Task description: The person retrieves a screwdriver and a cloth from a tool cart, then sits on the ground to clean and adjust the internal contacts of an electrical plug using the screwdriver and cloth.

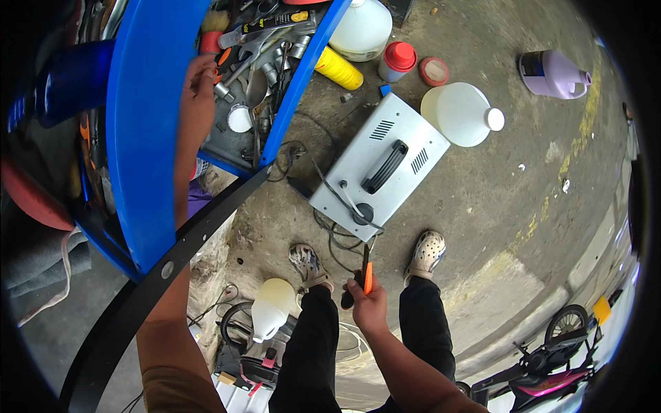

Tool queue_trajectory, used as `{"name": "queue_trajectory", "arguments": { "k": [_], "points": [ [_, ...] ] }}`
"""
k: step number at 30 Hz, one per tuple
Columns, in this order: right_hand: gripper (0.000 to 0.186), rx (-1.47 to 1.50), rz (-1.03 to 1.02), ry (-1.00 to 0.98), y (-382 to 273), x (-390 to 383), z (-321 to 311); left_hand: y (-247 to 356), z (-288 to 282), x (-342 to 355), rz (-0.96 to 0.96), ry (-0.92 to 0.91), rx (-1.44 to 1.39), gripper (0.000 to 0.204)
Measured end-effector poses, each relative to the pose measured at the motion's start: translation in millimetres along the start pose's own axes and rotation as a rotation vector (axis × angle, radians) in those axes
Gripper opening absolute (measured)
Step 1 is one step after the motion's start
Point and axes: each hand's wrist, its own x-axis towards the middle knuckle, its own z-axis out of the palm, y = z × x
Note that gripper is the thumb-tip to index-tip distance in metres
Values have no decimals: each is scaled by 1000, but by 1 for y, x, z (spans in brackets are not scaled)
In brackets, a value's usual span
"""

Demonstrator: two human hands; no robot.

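My left hand (198, 84) is down in a blue metal tool tray (291, 89), its fingers curled together beside an orange-and-black handle (222, 59). What they grip, if anything, is partly hidden. Around it lie sockets (224, 92), a wrench (248, 58), a clear tube with a black label (275, 24) and a round white cap (239, 118). Low in the middle, my right hand (370, 303) is closed around an orange-and-black handled tool (367, 272) pointing away from me. Just beyond its tip stands a grey metal box (385, 138) with a black carrying handle.
A black curved bar (165, 268) crosses my left forearm. White jugs (463, 113), a yellow can (339, 67), a red-capped container (398, 62) and a lilac jug (554, 74) stand on the concrete. Cables (330, 230) trail by the box; a motorcycle (551, 365) is at lower right.
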Motion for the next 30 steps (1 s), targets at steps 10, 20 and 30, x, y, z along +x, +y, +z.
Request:
{"name": "queue_trajectory", "arguments": {
  "k": [10,20,30],
  "points": [
    [14,66,-16,26,-4,11,2,40,34,47,516,-91,284,49],
    [15,15,-23,20,2,9,3,39,28,12,568,162,256,38],
    [17,-103,56,31,-3,2,10,41,39,25,205,-416,389,20]
  ]
}}
